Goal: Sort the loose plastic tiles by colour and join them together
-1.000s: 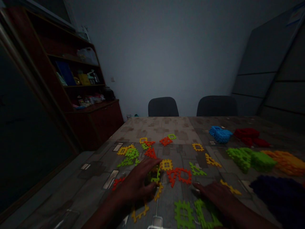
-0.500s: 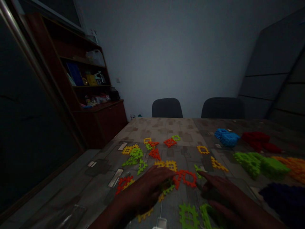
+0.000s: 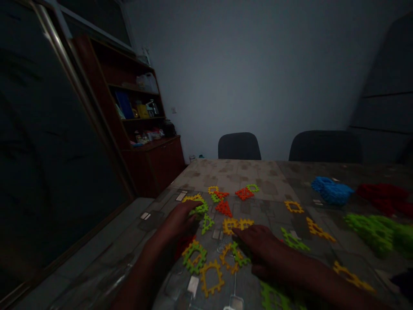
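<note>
Right hand [image 3: 260,245]: index finger [image 3: 240,232] extending onto the near edge of a yellow window-pane square [image 3: 229,224], touching or just over it; can't tell if anything is under the palm. Left hand [image 3: 180,221]: fingers bending over the green interlocking pieces [image 3: 201,207]; grip hidden, can't tell.

Clock centred on right index tip: second yellow window-pane square [image 3: 247,224] sitting at 2, beside the first. Red-orange triangle [image 3: 223,209] lying at 11, green triangle [image 3: 211,223] at 9, green-and-yellow frames [image 3: 201,263] at 8, yellow open square [image 3: 220,282] at 7. Green pile [image 3: 371,228] resting at 3, blue pile [image 3: 334,191] between 2 and 3. Further out, dark chair [image 3: 239,146] standing at 12, wooden shelf unit [image 3: 167,157] at 10.
</note>
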Demonstrator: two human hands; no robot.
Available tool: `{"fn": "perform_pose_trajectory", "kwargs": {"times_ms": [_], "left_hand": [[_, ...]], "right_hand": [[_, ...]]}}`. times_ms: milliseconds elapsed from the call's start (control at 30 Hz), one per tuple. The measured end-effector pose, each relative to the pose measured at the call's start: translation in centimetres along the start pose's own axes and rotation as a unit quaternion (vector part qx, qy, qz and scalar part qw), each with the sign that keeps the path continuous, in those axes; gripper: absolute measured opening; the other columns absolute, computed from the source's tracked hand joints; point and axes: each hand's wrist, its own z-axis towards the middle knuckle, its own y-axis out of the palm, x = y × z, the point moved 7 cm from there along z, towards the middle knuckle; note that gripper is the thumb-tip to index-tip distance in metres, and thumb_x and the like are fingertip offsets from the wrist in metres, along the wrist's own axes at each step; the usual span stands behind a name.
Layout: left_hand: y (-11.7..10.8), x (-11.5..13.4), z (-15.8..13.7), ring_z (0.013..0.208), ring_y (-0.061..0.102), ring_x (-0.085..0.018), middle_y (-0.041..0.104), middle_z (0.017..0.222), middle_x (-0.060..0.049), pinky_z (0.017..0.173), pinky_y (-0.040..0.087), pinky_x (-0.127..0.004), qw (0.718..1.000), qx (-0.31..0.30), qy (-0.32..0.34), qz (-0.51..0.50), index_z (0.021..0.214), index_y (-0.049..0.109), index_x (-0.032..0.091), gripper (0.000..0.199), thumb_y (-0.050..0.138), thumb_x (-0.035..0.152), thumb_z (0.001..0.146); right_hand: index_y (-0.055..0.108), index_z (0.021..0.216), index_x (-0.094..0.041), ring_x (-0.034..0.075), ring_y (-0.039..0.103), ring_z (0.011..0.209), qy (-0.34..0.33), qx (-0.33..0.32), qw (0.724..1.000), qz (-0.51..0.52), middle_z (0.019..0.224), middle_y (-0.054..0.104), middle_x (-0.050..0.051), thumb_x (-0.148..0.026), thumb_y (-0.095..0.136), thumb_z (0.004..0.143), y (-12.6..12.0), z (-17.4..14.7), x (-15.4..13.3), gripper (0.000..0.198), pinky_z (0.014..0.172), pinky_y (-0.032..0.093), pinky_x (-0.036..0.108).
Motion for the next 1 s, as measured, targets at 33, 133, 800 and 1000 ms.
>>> {"fn": "perform_pose_trajectory", "kwargs": {"times_ms": [33,133,800,1000], "left_hand": [[0.2,0.2,-0.1,0.121,0.067,-0.032,0.073,0.129,-0.011,0.109,0.048,-0.049,1.000,-0.004,-0.001,0.003,0.116,0.074,0.023,0.033,0.064,0.030,0.086],[0.6,0.8,-0.2,0.120,0.066,-0.032,0.073,0.129,-0.012,0.109,0.047,-0.048,1.000,-0.015,0.001,0.015,0.117,0.074,0.023,0.032,0.063,0.031,0.088],[2.1,2.5,0.0,0.118,0.068,-0.034,0.074,0.127,-0.014,0.105,0.050,-0.048,0.997,-0.070,0.012,0.013,0.123,0.073,0.021,0.041,0.058,0.038,0.089],[1.9,1.5,0.3,0.115,0.070,-0.035,0.075,0.125,-0.014,0.102,0.052,-0.049,0.998,-0.052,0.011,0.017,0.120,0.074,0.022,0.043,0.057,0.050,0.091]], "right_hand": [[0.038,0.157,-0.013,0.038,0.048,0.135,-0.001,-0.008,1.000,-0.005,0.148,0.054,0.019,-0.004,0.069,0.065,0.1,0.4,0.0,0.097,0.115,0.034,0.056],[0.039,0.155,-0.014,0.037,0.049,0.132,0.003,-0.008,1.000,-0.008,0.145,0.056,0.020,-0.005,0.068,0.067,0.1,0.9,0.3,0.093,0.114,0.035,0.056],[0.031,0.160,-0.040,0.039,0.045,0.143,0.186,0.122,0.974,0.049,0.160,0.046,0.006,-0.040,0.066,0.088,-1.3,-17.2,6.3,0.080,0.114,0.043,0.055],[0.034,0.158,-0.045,0.040,0.051,0.137,0.148,0.138,0.978,0.047,0.149,0.059,-0.001,-0.027,0.074,0.078,-1.2,-16.1,3.5,0.091,0.115,0.040,0.058]]}}
